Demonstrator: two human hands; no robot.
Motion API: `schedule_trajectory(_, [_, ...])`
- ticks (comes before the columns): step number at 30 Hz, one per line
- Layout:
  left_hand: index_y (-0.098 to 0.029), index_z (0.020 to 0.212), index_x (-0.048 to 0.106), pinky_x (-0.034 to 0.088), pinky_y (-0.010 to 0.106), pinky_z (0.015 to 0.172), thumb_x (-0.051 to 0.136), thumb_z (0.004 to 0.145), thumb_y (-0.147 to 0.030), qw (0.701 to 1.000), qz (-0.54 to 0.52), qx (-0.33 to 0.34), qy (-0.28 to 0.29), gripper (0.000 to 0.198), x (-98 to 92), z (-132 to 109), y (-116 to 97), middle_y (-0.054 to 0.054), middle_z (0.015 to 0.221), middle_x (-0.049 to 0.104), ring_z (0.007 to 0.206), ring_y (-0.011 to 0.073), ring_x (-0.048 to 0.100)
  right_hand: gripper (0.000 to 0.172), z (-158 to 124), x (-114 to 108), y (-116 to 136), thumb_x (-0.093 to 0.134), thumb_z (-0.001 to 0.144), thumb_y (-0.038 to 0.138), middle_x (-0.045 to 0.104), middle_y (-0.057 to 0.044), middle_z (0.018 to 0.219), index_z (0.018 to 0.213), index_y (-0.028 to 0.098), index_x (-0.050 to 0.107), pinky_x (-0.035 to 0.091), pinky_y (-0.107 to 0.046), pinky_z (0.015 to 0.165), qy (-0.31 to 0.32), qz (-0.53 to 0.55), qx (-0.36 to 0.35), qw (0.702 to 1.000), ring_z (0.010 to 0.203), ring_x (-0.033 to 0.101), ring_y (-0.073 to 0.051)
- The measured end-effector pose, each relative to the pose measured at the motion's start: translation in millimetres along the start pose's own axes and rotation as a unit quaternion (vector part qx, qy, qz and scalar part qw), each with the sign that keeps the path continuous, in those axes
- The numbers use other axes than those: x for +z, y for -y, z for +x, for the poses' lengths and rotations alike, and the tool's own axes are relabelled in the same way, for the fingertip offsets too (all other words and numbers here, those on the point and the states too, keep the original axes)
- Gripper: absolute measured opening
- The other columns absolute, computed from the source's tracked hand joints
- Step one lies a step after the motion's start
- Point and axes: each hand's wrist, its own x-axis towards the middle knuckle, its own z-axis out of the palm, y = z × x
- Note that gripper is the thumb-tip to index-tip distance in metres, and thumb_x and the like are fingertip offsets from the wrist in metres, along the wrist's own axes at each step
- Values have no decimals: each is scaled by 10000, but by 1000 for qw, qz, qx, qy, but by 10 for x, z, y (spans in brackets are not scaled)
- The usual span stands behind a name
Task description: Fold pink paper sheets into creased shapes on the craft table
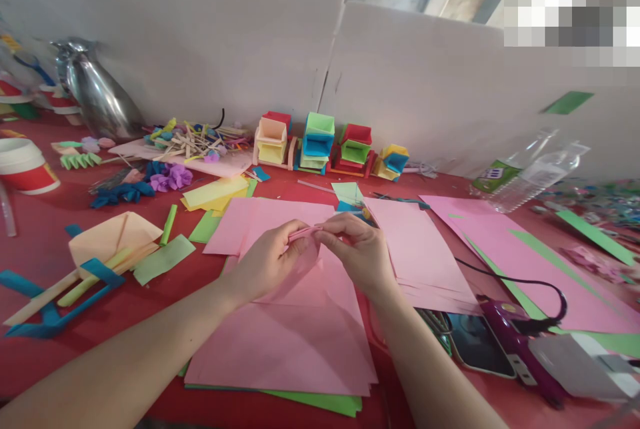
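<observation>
Between the fingertips of both hands is a small folded strip of pink paper (303, 233). My left hand (273, 252) pinches its left part, and my right hand (357, 249) pinches its right end, the two hands nearly touching. Beneath them lies a stack of pink sheets (285, 349), with green paper (320, 402) showing at its lower edge. Another pile of pink sheets (425, 249) lies to the right of my right hand. Yellow paper (215, 194) rests beyond my left hand.
Folded colored paper boxes (319, 142) stand along the white partition (200, 49). A metal jug (103, 92) and paper cup (25, 165) are at left. Plastic bottles (537, 172), a phone (480, 343) and a purple power strip (523, 352) with a cable are at right.
</observation>
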Motion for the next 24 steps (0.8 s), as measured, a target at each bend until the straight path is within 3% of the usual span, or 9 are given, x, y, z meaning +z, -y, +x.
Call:
schedule_trajectory(12, [-191, 899, 533, 396, 242, 646, 344, 894, -380, 999, 38, 3, -5, 266, -3, -7, -3, -1, 770, 569, 712, 144, 528, 76, 8, -17, -20, 633, 733, 282, 639, -22, 769, 732, 215, 669, 453, -298, 705, 47, 72, 43, 995, 757, 576, -154])
schedule_trajectory(18, [-192, 940, 536, 411, 271, 700, 376, 873, -408, 999, 43, -13, 17, 277, 5, -17, -15, 13, 837, 590, 774, 163, 542, 84, 15, -32, -21, 631, 731, 268, 613, -7, 702, 670, 211, 641, 439, -286, 655, 27, 48, 21, 998, 694, 550, -141])
schedule_trajectory(24, [-212, 950, 544, 428, 288, 694, 422, 845, -431, 999, 34, -34, -3, 272, 20, -24, 4, 20, 831, 605, 785, 186, 556, 113, -6, 21, -3, 625, 728, 279, 604, -2, 676, 647, 200, 621, 433, -275, 627, 8, 53, 47, 997, 666, 538, -133])
